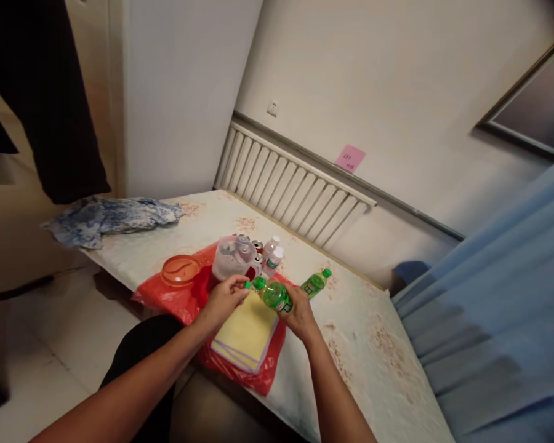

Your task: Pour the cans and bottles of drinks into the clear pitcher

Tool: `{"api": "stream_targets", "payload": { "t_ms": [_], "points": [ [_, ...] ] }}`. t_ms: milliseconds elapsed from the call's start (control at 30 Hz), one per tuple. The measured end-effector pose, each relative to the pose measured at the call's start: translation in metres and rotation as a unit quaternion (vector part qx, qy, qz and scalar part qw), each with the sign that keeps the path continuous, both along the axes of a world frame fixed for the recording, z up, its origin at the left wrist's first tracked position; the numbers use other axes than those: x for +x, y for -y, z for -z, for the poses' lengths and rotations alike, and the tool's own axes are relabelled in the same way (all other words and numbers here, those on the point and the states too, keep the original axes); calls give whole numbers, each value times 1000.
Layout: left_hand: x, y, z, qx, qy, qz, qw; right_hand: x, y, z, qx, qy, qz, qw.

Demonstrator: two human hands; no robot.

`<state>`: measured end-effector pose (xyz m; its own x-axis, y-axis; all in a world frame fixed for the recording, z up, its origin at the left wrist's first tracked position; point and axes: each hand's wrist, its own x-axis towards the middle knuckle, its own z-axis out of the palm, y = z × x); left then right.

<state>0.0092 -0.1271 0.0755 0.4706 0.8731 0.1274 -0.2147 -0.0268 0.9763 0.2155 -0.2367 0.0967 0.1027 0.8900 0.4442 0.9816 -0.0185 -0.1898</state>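
Observation:
My right hand (299,315) is wrapped round a green plastic bottle (275,295), held on its side above the table. My left hand (225,298) is closed in a pinch at the bottle's green cap (258,283). Under both hands lies a stack of yellow cloths (247,332) on a red plastic bag (189,295). A second green bottle (314,283) lies on the table just right of the held one.
A clear plastic container (233,258), an orange lid (180,271), cans and two small water bottles (272,255) stand on the red bag. A blue patterned cloth (111,216) lies at the table's far left. A radiator (295,191) lines the wall; blue fabric (498,307) hangs right.

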Motion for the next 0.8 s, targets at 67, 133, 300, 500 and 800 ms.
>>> {"api": "stream_targets", "payload": {
  "t_ms": [67, 133, 300, 500, 800],
  "points": [
    [2, 5, -5, 26, -20, 10, 999, -4, 11, 7, 1, -50, -7, 999],
    [3, 10, -9, 48, -40, 20, 998, -7, 20, 10, -5, -74, -8, 997],
    [5, 18, -16, 127, -84, 14, 988, -11, 34, 8, -20, -75, 13, 997],
    [6, 22, -23, 275, -127, 15, 953, -8, 44, 10, -8, -96, 17, 995],
    [11, 31, -20, 408, -123, 70, 902, -4, 60, 16, 3, -99, 20, 995]
  ]
}}
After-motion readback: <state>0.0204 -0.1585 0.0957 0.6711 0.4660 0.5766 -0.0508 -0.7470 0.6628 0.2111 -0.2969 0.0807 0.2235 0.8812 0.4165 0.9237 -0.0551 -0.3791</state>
